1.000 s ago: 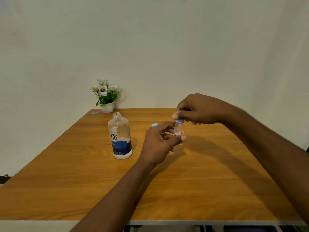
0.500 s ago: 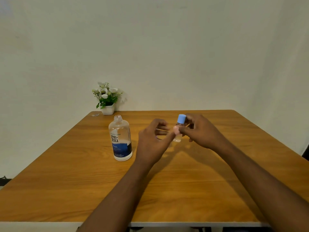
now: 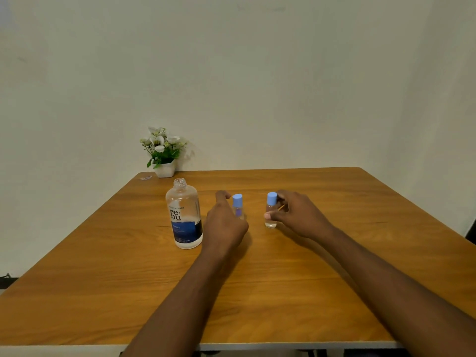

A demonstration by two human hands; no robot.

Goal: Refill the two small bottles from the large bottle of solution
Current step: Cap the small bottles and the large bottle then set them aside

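Note:
The large clear bottle (image 3: 184, 215) with a blue "re-nu" label stands uncapped on the wooden table (image 3: 257, 292), left of centre. Two small clear bottles with light-blue caps stand upright to its right. My left hand (image 3: 224, 222) hovers just left of the first small bottle (image 3: 238, 206), fingers apart, partly covering its lower body. My right hand (image 3: 296, 215) grips the second small bottle (image 3: 271, 211) between thumb and fingers; its base rests on the table.
A small white pot of white flowers (image 3: 164, 153) stands at the table's back left, by the wall. A tiny clear scrap (image 3: 145, 178) lies near the back-left corner. The table's near edge runs along the bottom of the view.
A second ago both hands held one small bottle in the air. My right hand has carried it right and set it on the table. My left hand has let go and drawn left, uncovering the other small bottle.

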